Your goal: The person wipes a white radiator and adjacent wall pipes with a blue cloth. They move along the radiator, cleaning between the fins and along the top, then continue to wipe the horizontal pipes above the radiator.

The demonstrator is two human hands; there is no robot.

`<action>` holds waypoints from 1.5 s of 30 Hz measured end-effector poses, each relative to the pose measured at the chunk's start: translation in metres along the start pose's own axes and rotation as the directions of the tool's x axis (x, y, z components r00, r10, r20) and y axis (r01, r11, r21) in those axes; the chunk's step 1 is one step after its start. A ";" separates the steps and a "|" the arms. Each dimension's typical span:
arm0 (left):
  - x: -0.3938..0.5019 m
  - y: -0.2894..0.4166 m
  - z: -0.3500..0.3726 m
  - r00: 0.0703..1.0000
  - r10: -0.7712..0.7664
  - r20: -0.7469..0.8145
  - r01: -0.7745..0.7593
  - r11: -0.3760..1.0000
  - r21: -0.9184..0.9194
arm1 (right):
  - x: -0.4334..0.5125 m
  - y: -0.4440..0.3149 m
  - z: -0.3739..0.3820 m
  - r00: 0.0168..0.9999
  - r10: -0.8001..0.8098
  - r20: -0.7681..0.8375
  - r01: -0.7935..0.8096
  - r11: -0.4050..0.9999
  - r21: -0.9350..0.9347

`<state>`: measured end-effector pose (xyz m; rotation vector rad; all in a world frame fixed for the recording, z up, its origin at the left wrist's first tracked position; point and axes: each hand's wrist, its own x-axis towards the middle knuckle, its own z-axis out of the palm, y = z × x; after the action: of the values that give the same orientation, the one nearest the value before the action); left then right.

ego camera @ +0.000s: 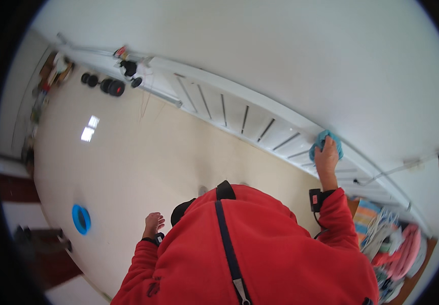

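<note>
My right hand (328, 157) presses a bunched blue cloth (324, 138) against the top ledge of a long white slotted cabinet-like cover (238, 81) along the wall. The fingers and thumb grip the cloth, which partly hides the ledge beneath it. My left hand (154, 224) hangs at my side over the floor, with loosely bent fingers and nothing in it. Dark slots (245, 119) run down the front of the white cover.
A cable (387, 173) runs over the cover to a wall socket. Folded textiles (405, 251) are piled to the right. Dumbbells (112, 87) and a black-and-white item (128, 68) are at the far left. A blue basin (81, 219) stands on the pale floor (139, 160).
</note>
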<state>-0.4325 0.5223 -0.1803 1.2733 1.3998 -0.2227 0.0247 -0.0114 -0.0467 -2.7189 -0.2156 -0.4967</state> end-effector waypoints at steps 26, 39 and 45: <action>-0.048 -0.159 -0.047 0.933 -0.303 -0.194 0.164 0.837 -0.522 | 0.116 -0.288 0.143 0.762 -0.581 0.286 0.553 0.814 0.179; -0.021 -0.079 -0.005 0.983 -0.146 -0.110 0.094 0.921 -0.377 | -0.012 0.031 0.070 0.754 0.101 0.649 0.113 0.953 -0.280; -0.042 -0.002 0.016 0.985 0.075 -0.158 -0.124 0.938 -0.325 | 0.001 -0.001 0.082 0.588 -0.042 0.808 -0.611 0.631 0.477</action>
<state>-0.4353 0.4865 -0.1525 1.0878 1.4194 0.1755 0.0512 0.0210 -0.1176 -1.8850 -0.0853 0.7768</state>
